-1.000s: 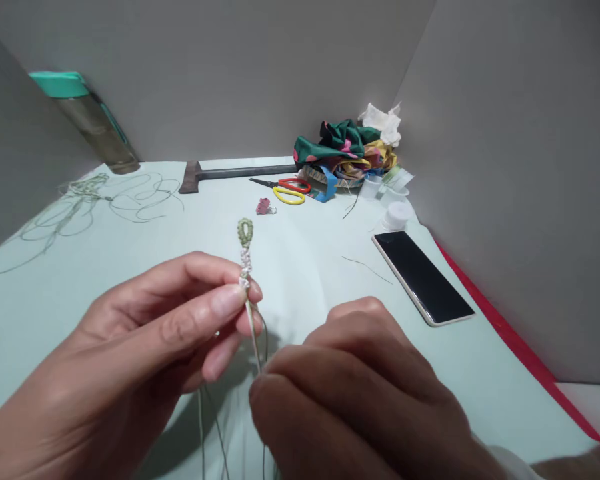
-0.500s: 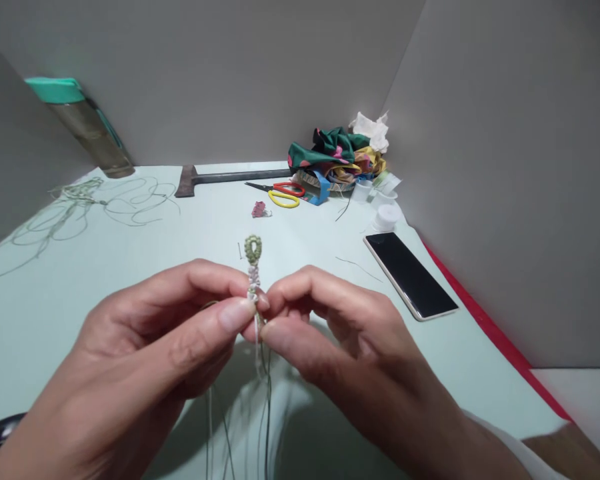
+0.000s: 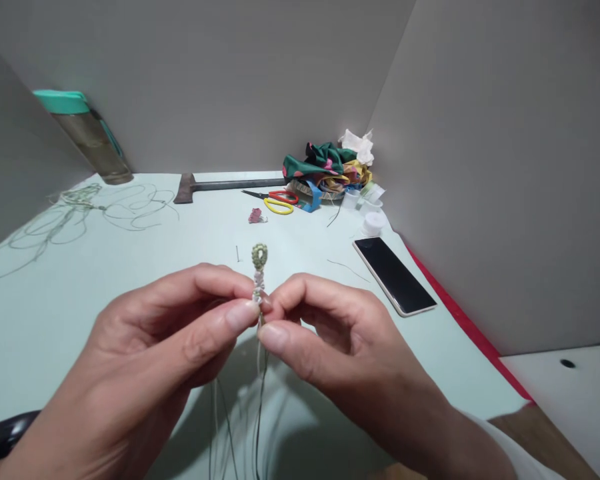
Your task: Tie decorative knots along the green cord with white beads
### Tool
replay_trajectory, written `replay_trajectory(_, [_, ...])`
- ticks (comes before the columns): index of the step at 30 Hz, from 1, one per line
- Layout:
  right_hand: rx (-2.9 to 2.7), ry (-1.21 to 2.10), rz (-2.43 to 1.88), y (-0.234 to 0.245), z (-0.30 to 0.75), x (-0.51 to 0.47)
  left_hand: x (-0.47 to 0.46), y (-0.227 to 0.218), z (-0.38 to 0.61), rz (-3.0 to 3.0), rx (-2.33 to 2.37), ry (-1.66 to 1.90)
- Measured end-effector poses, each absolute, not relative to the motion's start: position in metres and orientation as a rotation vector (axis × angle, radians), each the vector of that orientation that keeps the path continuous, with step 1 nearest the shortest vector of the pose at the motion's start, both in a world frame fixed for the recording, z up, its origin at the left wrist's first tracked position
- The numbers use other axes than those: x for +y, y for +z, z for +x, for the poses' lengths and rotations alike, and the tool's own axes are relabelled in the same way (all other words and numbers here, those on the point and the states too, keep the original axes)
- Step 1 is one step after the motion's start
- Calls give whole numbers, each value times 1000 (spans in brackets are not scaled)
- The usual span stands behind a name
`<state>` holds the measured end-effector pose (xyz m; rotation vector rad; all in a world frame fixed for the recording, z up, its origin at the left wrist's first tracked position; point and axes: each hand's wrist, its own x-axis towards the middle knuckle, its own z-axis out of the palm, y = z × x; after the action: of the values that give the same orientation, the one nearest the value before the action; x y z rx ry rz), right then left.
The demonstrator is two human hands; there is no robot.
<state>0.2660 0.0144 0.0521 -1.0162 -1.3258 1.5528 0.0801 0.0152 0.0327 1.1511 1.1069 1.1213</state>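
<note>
Between my two hands stands a small knotted cord piece (image 3: 259,257), with a green loop on top and a pale lilac and white stretch below it. My left hand (image 3: 180,340) pinches the lower knots between thumb and forefinger. My right hand (image 3: 325,327) is closed just beneath, its thumb and fingertips on the cords (image 3: 260,400) at the base of the knots. These thin green and white cords hang down toward me. Exactly which strand the right fingertips grip is hidden.
Behind the hands lie scissors (image 3: 279,207), a hammer-like tool (image 3: 230,185), a pink knotted piece (image 3: 255,215) and a pin (image 3: 237,254). Loose green cord (image 3: 85,207) and a bottle (image 3: 93,143) are left. A fabric pile (image 3: 325,160), white spools (image 3: 373,223) and a phone (image 3: 395,276) are right.
The view has shifted slightly, so the table things sit a little lower and further left. The right thumb has moved a little up and left along the cords. Both hands keep their pinch.
</note>
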Motion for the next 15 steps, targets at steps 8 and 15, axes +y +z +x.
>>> replay_trajectory(8, [-1500,1273,-993,55,270,11,13,36,83,1066,1059,1059])
replay_trajectory(15, [-1630,1030,-1073,48,271,6,9,33,78,939,956,894])
